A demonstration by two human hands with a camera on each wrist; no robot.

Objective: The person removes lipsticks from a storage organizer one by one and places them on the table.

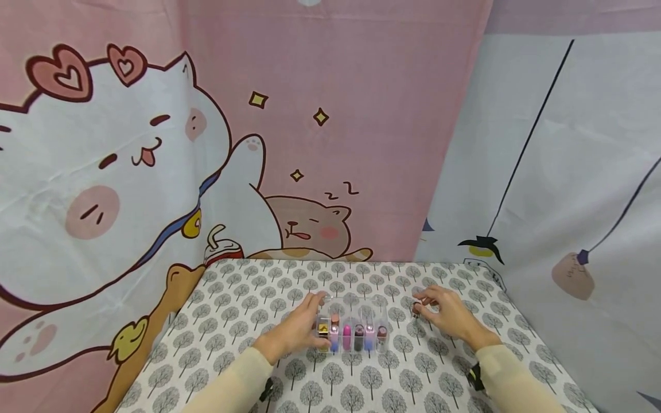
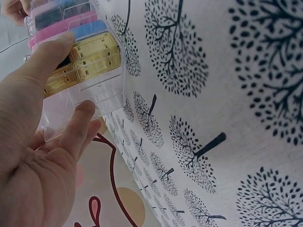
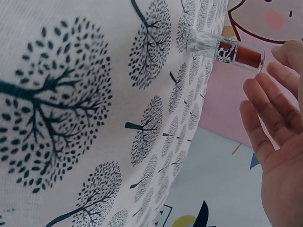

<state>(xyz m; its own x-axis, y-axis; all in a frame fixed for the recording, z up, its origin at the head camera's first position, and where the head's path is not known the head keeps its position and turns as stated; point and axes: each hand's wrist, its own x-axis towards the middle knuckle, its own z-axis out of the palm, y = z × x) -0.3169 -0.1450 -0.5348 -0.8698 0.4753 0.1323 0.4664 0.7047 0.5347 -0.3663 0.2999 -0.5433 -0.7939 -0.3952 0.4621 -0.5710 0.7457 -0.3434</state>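
My left hand (image 1: 296,328) grips the left end of a clear plastic lipstick organizer (image 1: 351,347), thumb at the front and fingers around the side. Several lipsticks stand in its row of slots. A gold one (image 2: 97,56) is in the end slot by my left thumb, with a pink lipstick (image 1: 346,337) nearer the middle. To the right of the organizer, a small tube (image 3: 249,58) with a dark red section and a clear part stands upright on the cloth. My right hand (image 1: 445,312) hovers at it, fingers spread and loosely bent, fingertips close to its upper end.
A white cloth (image 1: 372,378) printed with grey trees covers the table. Behind it hangs a pink cartoon curtain (image 1: 392,143), with a pale grey curtain (image 1: 568,189) at the right. Dark straps show by both sleeves.
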